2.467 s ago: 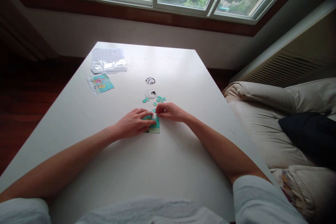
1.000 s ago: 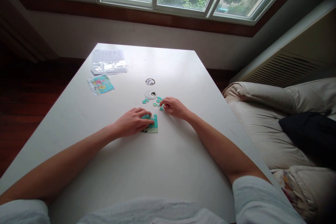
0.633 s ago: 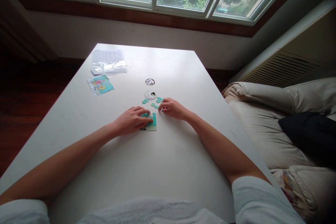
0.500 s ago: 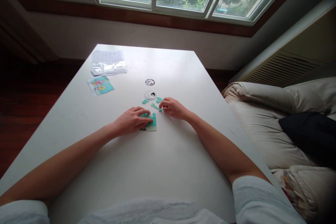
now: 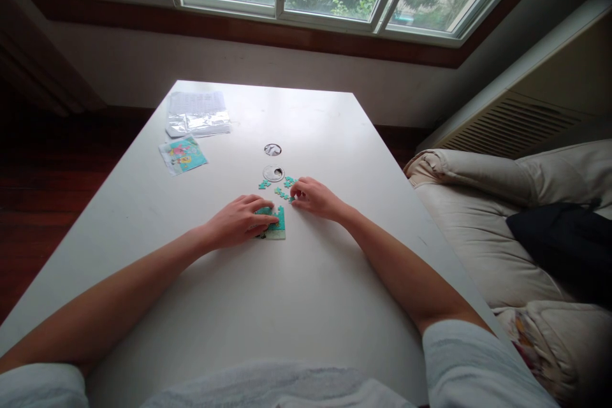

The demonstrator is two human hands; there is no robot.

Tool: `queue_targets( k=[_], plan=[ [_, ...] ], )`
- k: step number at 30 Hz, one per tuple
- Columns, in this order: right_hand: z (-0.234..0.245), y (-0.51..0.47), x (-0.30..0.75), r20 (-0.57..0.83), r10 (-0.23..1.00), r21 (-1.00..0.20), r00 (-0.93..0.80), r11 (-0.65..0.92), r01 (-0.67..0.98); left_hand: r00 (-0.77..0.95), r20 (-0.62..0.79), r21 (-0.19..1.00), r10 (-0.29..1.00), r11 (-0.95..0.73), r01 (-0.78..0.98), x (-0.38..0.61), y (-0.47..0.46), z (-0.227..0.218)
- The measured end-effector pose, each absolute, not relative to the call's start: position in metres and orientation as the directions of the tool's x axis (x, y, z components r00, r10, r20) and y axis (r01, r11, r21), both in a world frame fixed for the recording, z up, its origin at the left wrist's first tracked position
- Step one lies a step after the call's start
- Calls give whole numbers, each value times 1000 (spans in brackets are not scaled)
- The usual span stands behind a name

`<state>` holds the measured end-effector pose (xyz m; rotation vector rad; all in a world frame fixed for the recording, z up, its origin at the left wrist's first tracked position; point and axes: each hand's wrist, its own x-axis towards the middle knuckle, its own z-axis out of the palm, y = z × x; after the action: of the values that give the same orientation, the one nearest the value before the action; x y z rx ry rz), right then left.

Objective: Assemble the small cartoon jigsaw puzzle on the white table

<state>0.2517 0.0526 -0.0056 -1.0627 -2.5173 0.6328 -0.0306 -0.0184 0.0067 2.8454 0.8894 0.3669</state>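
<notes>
A partly joined jigsaw puzzle (image 5: 277, 234), teal with a pale lower strip, lies on the white table. My left hand (image 5: 243, 215) rests over its left side with fingers stretched out, hiding much of it. To the right and slightly farther away, my right hand (image 5: 313, 196) has its thumb and fingers pinched together at a small teal puzzle piece (image 5: 291, 199), mostly covered by the fingertips. Several loose puzzle pieces (image 5: 280, 192) lie beside those fingers, and a small cluster of pieces (image 5: 264, 185) sits beyond the puzzle.
Two round inserts, a near one (image 5: 270, 177) and a far one (image 5: 273, 150), are set in the table (image 5: 306, 293). At the left lie a colourful picture sheet (image 5: 184, 155) and a clear plastic packet (image 5: 198, 115). A beige sofa (image 5: 459, 223) adjoins the right side.
My right fingertips have closed in slightly over the teal piece, which shows less now. My left hand stays on the puzzle almost unmoved.
</notes>
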Motion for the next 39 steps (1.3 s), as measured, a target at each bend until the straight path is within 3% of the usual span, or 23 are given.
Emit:
queue_targets(
  k=[7,16,27,39],
  plan=[
    [-6,49,246,97,779,-743,-619,471,476,809,197,205,554,-830,518,-27,-22,3],
    [-9,43,237,88,813,-842,-576,370,393,874,164,215,457,-882,420,-17,-33,4],
    [-14,35,231,92,813,-774,-574,422,473,860,179,210,478,-873,441,-15,-36,3],
    [-13,33,229,154,799,-608,-582,540,582,864,140,190,484,-869,456,-13,-37,5]
  ],
)
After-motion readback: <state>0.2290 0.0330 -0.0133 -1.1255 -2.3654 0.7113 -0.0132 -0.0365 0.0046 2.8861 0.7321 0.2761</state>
